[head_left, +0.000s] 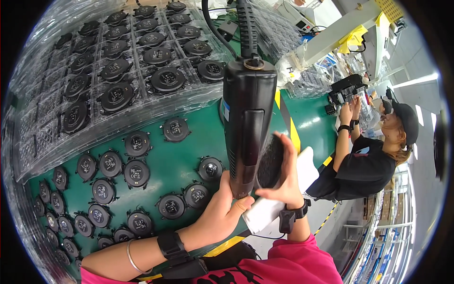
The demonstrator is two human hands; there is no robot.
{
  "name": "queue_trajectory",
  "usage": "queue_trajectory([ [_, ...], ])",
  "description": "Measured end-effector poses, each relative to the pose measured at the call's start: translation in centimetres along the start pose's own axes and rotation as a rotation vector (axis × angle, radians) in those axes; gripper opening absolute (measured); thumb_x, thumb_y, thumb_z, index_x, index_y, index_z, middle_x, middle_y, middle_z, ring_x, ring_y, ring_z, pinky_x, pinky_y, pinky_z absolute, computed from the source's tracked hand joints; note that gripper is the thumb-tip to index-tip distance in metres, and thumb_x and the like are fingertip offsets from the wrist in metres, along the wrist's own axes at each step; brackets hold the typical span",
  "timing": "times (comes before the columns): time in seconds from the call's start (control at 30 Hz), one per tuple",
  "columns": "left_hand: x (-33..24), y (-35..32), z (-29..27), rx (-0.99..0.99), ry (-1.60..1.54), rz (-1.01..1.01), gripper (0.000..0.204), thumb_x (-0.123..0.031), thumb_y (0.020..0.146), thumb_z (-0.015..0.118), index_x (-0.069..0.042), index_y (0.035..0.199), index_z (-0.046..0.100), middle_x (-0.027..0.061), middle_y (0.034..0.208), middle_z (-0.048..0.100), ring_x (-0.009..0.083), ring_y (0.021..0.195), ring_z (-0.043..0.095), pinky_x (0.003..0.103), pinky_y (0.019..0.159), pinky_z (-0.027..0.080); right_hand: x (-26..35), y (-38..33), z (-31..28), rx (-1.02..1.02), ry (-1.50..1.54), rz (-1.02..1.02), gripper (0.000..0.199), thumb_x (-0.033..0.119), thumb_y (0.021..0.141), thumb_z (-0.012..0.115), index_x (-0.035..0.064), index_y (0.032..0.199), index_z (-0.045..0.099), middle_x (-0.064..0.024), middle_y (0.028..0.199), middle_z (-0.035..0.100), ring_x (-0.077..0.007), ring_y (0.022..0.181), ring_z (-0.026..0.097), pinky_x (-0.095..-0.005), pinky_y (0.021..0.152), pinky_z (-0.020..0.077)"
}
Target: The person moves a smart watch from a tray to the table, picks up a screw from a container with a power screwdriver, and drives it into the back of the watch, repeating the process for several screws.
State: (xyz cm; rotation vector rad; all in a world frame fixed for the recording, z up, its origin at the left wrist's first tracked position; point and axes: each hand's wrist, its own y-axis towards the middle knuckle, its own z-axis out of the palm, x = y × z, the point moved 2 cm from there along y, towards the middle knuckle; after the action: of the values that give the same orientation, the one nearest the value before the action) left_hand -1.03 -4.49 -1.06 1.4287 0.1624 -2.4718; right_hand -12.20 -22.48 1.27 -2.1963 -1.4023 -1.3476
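Note:
My left hand (222,208) grips the lower end of a black hanging power tool (246,128), whose ribbed cable (247,23) runs up out of view. My right hand (283,182) holds a round black fan part (270,163) against the tool's right side, fingers wrapped over its rim. Both wrists wear black straps. A white block (302,175) lies under my right hand at the table edge.
Several round black fan parts (137,173) lie loose on the green table (179,151). Clear plastic trays (123,71) with more fans fill the back left. A person in black (373,156) works at the right, hands on a black device (347,87).

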Motion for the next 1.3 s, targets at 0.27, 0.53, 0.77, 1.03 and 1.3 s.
queue_trajectory([
  [0.27, -0.3, 0.0, 0.0, 0.017, -0.016, -0.029, 0.039, -0.017, 0.101, 0.054, 0.002, 0.128, 0.032, 0.0139, 0.109, 0.055, 0.0181, 0.096, 0.057, 0.034, 0.086, 0.046, 0.5, -0.5, 0.3, 0.093, 0.133, -0.020, 0.134, 0.034, 0.048, 0.095, 0.0000, 0.151, 0.016, -0.0201, 0.153, 0.027, -0.0311, 0.145, 0.025, -0.0385, 0.120, 0.0156],
  [0.53, -0.3, -0.1, -0.2, 0.010, 0.020, -0.018, 0.042, -0.018, 0.101, 0.054, 0.003, 0.129, 0.032, 0.0161, 0.111, 0.056, 0.0204, 0.099, 0.057, 0.035, 0.088, 0.046, 0.4, -0.5, 0.4, 0.081, 0.144, 0.004, 0.136, 0.038, 0.048, 0.095, 0.0022, 0.152, 0.014, -0.0204, 0.152, 0.028, -0.0325, 0.144, 0.027, -0.0408, 0.119, 0.0165],
  [0.77, -0.3, 0.0, 0.0, 0.009, 0.016, -0.016, 0.042, -0.016, 0.100, 0.054, 0.004, 0.129, 0.032, 0.0170, 0.110, 0.056, 0.0231, 0.101, 0.057, 0.036, 0.090, 0.045, 0.3, 0.1, -0.2, 0.053, 0.150, -0.016, 0.133, 0.029, 0.046, 0.094, 0.0023, 0.150, 0.015, -0.0211, 0.150, 0.029, -0.0330, 0.142, 0.030, -0.0420, 0.118, 0.0210],
  [1.03, 0.0, -0.1, -0.3, 0.002, 0.042, 0.002, 0.039, -0.016, 0.100, 0.054, 0.003, 0.128, 0.033, 0.0163, 0.108, 0.055, 0.0241, 0.101, 0.057, 0.037, 0.090, 0.045, 1.8, 0.2, 0.2, 0.197, -0.110, 0.011, 0.130, 0.024, 0.049, 0.093, 0.0000, 0.151, 0.014, -0.0203, 0.150, 0.030, -0.0331, 0.141, 0.031, -0.0410, 0.118, 0.0204],
  [1.3, 0.0, -0.1, -0.2, 0.016, 0.090, 0.007, 0.039, -0.016, 0.100, 0.054, 0.002, 0.128, 0.032, 0.0144, 0.103, 0.053, 0.0224, 0.094, 0.056, 0.036, 0.084, 0.046, 3.1, 1.8, 0.4, 0.182, -0.255, 0.023, 0.099, 0.009, 0.065, 0.081, -0.0001, 0.147, 0.027, -0.0181, 0.150, 0.033, -0.0333, 0.143, 0.029, -0.0419, 0.117, 0.0243],
])
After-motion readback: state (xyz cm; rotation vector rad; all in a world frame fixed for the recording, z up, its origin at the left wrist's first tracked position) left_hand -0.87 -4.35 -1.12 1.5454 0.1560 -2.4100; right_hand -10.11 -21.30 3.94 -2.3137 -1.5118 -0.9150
